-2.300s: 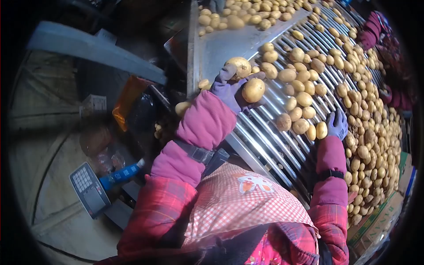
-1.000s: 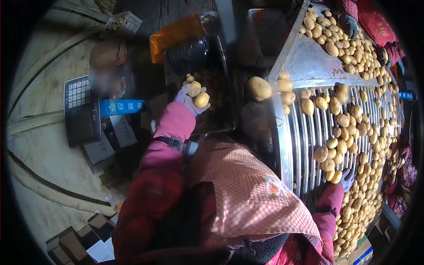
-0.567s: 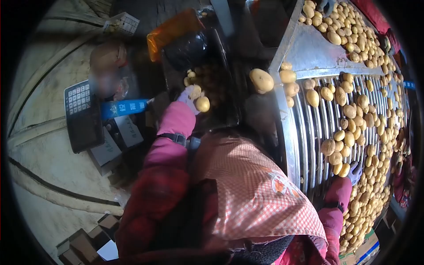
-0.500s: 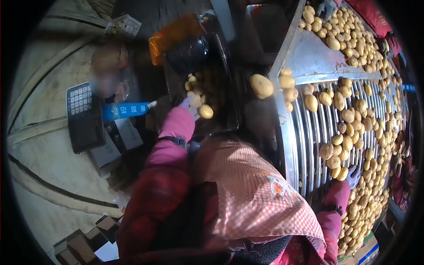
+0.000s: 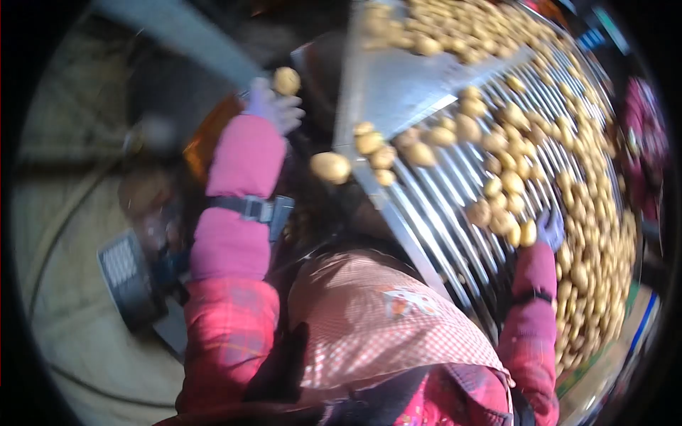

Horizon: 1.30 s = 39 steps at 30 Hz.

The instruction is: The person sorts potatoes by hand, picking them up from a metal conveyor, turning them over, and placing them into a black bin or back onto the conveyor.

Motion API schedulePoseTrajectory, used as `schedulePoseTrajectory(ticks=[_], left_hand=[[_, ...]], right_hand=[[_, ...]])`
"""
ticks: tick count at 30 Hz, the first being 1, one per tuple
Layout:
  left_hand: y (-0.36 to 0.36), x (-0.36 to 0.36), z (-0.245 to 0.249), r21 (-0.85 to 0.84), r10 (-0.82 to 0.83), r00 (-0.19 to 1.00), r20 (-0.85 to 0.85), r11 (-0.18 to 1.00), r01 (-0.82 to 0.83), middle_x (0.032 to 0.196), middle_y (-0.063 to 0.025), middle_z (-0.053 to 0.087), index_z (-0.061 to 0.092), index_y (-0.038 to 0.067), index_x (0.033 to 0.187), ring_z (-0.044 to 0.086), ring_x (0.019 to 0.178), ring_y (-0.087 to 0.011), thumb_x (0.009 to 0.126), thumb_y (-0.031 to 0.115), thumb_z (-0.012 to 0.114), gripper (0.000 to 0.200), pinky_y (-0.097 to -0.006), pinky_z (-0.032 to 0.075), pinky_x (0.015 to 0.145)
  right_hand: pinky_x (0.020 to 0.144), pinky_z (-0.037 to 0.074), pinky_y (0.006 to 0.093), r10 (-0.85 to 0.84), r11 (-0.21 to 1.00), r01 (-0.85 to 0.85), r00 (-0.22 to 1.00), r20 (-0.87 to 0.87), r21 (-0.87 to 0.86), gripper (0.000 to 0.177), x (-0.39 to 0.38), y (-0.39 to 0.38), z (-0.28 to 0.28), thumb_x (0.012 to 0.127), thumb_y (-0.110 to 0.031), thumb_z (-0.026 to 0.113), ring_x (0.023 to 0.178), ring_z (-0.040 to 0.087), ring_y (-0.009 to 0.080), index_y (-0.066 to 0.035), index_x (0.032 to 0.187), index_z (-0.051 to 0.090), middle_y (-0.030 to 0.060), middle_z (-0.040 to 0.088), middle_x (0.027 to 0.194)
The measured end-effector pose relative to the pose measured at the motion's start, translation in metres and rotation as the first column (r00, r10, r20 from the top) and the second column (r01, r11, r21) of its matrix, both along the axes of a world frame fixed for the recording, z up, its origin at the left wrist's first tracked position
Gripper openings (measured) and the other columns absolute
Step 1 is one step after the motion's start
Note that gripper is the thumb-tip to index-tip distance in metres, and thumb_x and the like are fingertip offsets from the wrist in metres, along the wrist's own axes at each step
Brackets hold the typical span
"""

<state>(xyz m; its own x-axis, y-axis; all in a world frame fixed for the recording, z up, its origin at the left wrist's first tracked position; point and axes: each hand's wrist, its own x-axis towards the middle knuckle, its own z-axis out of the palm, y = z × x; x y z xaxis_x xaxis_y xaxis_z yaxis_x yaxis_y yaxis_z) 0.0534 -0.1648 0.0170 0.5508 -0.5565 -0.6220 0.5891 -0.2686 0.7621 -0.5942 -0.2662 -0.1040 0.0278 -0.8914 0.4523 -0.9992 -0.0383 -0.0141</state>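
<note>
My left hand (image 5: 273,106), in a pale glove, is stretched out with its fingers spread, beyond the left edge of the metal sorting table. A round potato (image 5: 286,82) shows right beside its fingertips. A larger potato (image 5: 331,167) lies to its lower right, close to the table's corner. My right hand (image 5: 550,227), in a purple-grey glove, reaches onto the metal rollers (image 5: 440,192) with fingers extended. It is between a cluster of potatoes (image 5: 508,202) on its left and the dense potato pile (image 5: 586,248) on its right.
A smooth metal plate (image 5: 398,85) adjoins the rollers, with more potatoes (image 5: 462,28) heaped behind it. At left, a scale with a keypad (image 5: 121,263) stands near an orange bag edge (image 5: 202,142). A person's pink sleeve (image 5: 643,121) shows at far right.
My view has swung right. My left hand has left the dark potato bin and moved forward, fingers now spread. My right hand stays on the rollers beside the same cluster.
</note>
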Motion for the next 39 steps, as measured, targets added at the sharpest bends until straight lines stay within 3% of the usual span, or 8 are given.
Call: schedulePoseTrajectory(ticks=[2,11,14,21,29,32,34,39], left_hand=[[-0.03,-0.008,0.015,0.002,-0.066,0.988,0.138,0.998,0.066,0.116,-0.0174,0.059,0.043,0.011,0.132,0.06,0.093,-0.0322,0.088,0.057,0.044,0.064,-0.044,0.048,0.083],[-0.117,-0.217,-0.006,-0.063,-0.713,0.375,0.593,0.423,0.904,0.111,-0.0097,0.062,0.053,0.007,0.124,0.058,0.103,-0.0178,0.085,0.028,0.063,0.046,-0.0346,0.044,0.092],[-0.136,-0.26,-0.041,0.34,-0.163,-0.299,0.94,0.422,0.84,0.12,-0.0136,0.056,0.053,0.012,0.126,0.055,0.108,-0.0302,0.079,0.024,0.066,0.051,-0.0414,0.043,0.095],[-0.142,-0.326,-0.038,0.885,-0.486,-0.741,0.463,0.3,0.356,0.121,-0.0088,0.052,0.036,0.025,0.136,0.048,0.113,-0.0348,0.081,0.033,0.061,0.061,-0.0538,0.043,0.087],[-0.153,-0.292,-0.073,0.684,-0.387,-0.568,0.727,0.333,0.649,0.111,-0.0107,0.059,0.041,0.021,0.133,0.056,0.102,-0.0317,0.083,0.033,0.063,0.056,-0.0491,0.048,0.081],[-0.146,-0.269,-0.084,0.052,-0.519,0.175,0.836,0.392,0.918,0.108,-0.0102,0.06,0.043,0.02,0.132,0.061,0.096,-0.0297,0.087,0.028,0.061,0.049,-0.0489,0.052,0.077],[-0.115,-0.276,-0.019,-0.313,-0.796,0.584,-0.161,0.602,0.734,0.112,-0.0108,0.06,0.043,0.018,0.133,0.062,0.095,-0.0288,0.089,0.025,0.058,0.047,-0.0474,0.055,0.074],[-0.082,-0.276,-0.021,-0.701,-0.73,0.447,-0.518,0.661,0.267,0.131,-0.0195,0.049,0.043,0.009,0.135,0.048,0.117,-0.0466,0.085,0.037,0.058,0.059,-0.0653,0.043,0.092]], right_hand=[[0.093,0.045,0.0395,-0.012,1.0,0.012,0.999,0.04,-0.013,0.036,0.009,0.006,0.007,0.088,-0.034,0.056,0.105,0.059,0.0294,-0.014,0.117,0.063,0.01,0.062,0.115],[0.1,0.036,0.0416,-0.133,0.99,0.127,0.985,0.112,0.061,0.039,0.016,0.01,0.007,0.087,-0.04,0.056,0.114,0.052,0.0257,-0.023,0.121,0.06,0.0048,0.058,0.122],[0.101,0.035,0.0414,-0.14,0.988,0.13,0.981,0.134,0.078,0.04,0.018,0.011,0.009,0.086,-0.039,0.056,0.114,0.052,0.0255,-0.021,0.121,0.06,0.0051,0.058,0.122],[0.102,0.032,0.041,-0.152,0.981,0.129,0.976,0.156,0.145,0.041,0.024,0.015,0.018,0.088,-0.038,0.054,0.117,0.049,0.0255,-0.018,0.123,0.058,0.0047,0.058,0.122],[0.102,0.033,0.0419,-0.129,0.988,0.112,0.977,0.167,0.108,0.04,0.022,0.014,0.016,0.087,-0.038,0.055,0.115,0.05,0.0255,-0.018,0.121,0.059,0.0053,0.058,0.121],[0.101,0.034,0.0419,-0.143,0.987,0.126,0.974,0.178,0.104,0.04,0.022,0.013,0.014,0.086,-0.039,0.056,0.115,0.05,0.026,-0.019,0.121,0.06,0.0055,0.058,0.122],[0.101,0.034,0.0421,-0.131,0.989,0.118,0.978,0.162,0.087,0.04,0.019,0.012,0.01,0.086,-0.04,0.055,0.116,0.05,0.0263,-0.021,0.121,0.06,0.0056,0.058,0.122],[0.1,0.036,0.0424,-0.12,0.991,0.111,0.983,0.136,0.076,0.04,0.013,0.009,0.003,0.086,-0.041,0.056,0.113,0.053,0.0272,-0.022,0.122,0.06,0.0063,0.058,0.121]])
